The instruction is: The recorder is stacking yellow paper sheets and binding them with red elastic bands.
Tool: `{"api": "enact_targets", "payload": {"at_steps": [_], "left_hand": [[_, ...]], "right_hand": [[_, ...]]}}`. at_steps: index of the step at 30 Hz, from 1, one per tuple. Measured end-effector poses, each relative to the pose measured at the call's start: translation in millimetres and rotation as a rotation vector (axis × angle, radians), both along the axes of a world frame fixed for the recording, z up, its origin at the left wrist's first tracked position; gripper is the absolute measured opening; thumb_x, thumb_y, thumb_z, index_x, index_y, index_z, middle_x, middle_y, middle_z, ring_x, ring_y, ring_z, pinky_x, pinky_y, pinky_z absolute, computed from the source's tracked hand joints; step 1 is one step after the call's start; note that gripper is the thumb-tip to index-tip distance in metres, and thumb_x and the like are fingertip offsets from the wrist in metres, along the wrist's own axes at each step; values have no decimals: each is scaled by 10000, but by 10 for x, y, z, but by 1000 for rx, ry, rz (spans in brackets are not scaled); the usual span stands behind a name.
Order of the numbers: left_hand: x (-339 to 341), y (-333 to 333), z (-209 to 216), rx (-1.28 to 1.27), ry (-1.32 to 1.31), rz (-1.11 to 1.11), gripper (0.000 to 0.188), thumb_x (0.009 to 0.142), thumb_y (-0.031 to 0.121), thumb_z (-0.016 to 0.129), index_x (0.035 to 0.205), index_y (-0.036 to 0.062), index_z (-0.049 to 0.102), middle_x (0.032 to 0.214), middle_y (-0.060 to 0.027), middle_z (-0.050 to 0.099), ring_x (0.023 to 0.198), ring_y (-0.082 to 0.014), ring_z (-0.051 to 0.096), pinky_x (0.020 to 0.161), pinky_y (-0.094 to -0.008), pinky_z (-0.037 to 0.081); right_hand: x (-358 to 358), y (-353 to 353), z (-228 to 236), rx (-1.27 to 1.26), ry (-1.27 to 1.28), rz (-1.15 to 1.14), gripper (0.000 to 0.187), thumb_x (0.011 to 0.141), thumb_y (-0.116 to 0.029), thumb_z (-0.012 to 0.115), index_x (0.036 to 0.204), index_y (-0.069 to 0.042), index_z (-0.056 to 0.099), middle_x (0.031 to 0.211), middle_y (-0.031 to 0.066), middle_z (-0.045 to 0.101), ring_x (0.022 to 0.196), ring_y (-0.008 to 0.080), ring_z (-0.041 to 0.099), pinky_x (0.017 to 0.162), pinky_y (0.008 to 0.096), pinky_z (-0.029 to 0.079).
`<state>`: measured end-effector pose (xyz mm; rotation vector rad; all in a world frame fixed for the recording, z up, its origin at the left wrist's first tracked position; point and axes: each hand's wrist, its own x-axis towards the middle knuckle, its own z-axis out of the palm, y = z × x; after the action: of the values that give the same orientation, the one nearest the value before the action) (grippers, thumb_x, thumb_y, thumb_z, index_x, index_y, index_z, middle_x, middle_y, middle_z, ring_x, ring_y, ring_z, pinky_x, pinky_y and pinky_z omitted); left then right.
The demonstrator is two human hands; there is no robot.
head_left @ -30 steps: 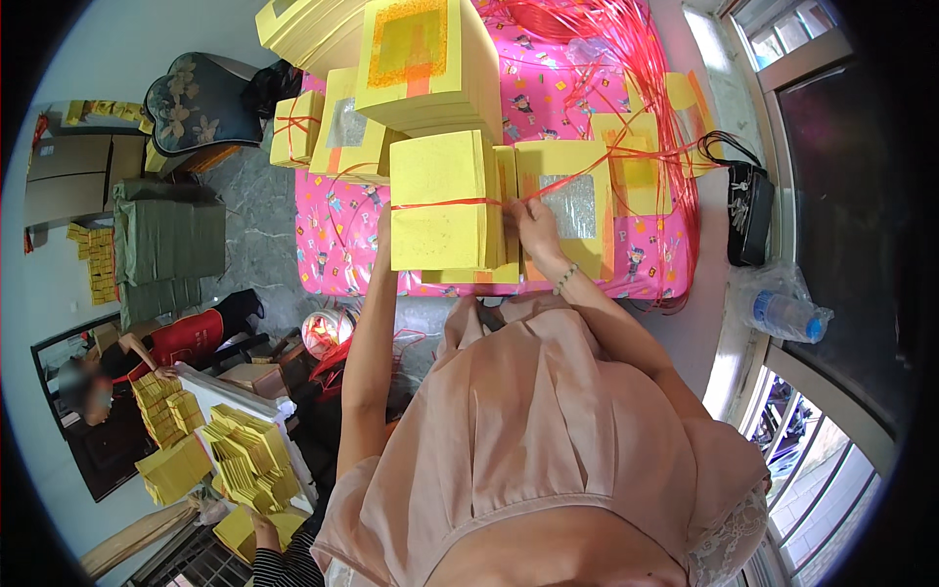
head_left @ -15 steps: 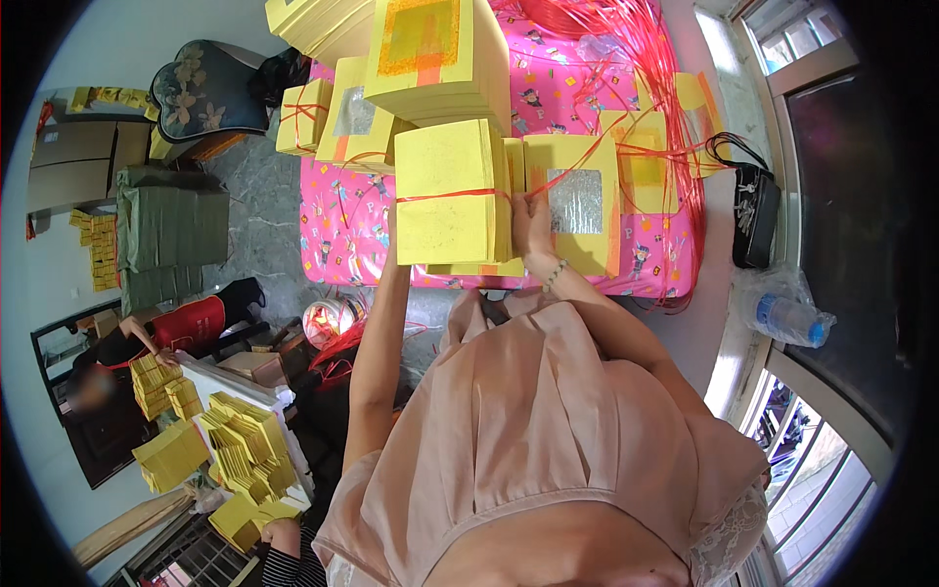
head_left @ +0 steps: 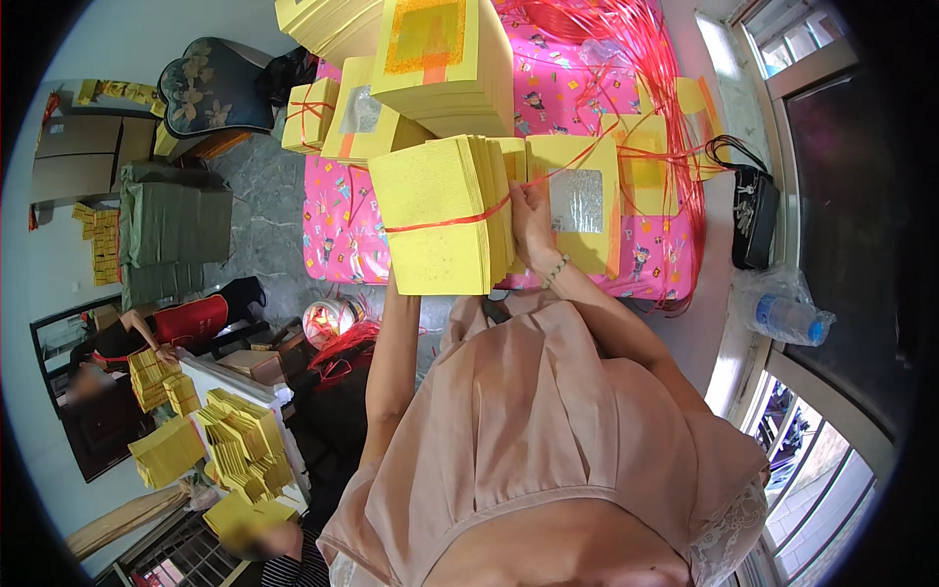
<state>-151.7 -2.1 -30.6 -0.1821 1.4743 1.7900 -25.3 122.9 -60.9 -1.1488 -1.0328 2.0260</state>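
Observation:
A thick stack of yellow paper (head_left: 430, 220), bound once around with a red plastic strap (head_left: 460, 220), is tilted in front of me. My left forearm (head_left: 394, 338) runs up to its lower left; the hand itself is hidden behind the stack and holds it. At the stack's right edge my right hand (head_left: 531, 220) is closed, pinching the red strap, which stretches on up to the right. Just beyond that hand lies a yellow paper stack with a silver square (head_left: 577, 201).
A pink patterned cloth (head_left: 337, 240) bears more yellow stacks (head_left: 445, 83) and a bunch of red straps (head_left: 675, 127). On the right are a black bag (head_left: 753, 215) and a bottle in plastic (head_left: 790, 318). At left, other people are near a table with yellow bundles (head_left: 245, 445).
The stack has tilted and turned, its lower edge coming down toward me and to the left. My right hand has moved slightly up along its edge with the strap.

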Motion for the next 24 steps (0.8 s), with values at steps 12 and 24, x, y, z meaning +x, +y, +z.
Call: {"api": "enact_targets", "payload": {"at_steps": [12,24], "left_hand": [[-199,235,526,197,-37,133,253,994,170,500,1122,16,654,814,-14,648,686,-103,619,559,-253,489],[-242,546,1032,395,492,167,307,1032,241,512,1207,9,613,706,30,570,670,-48,546,658,-206,468]], "right_hand": [[-213,324,561,89,317,135,202,1022,-201,523,1045,-20,612,927,20,674,792,65,593,707,229,482],[-427,917,1149,461,427,416,135,1014,-155,531,990,-32,584,771,31,608,583,73,581,555,191,488]]}}
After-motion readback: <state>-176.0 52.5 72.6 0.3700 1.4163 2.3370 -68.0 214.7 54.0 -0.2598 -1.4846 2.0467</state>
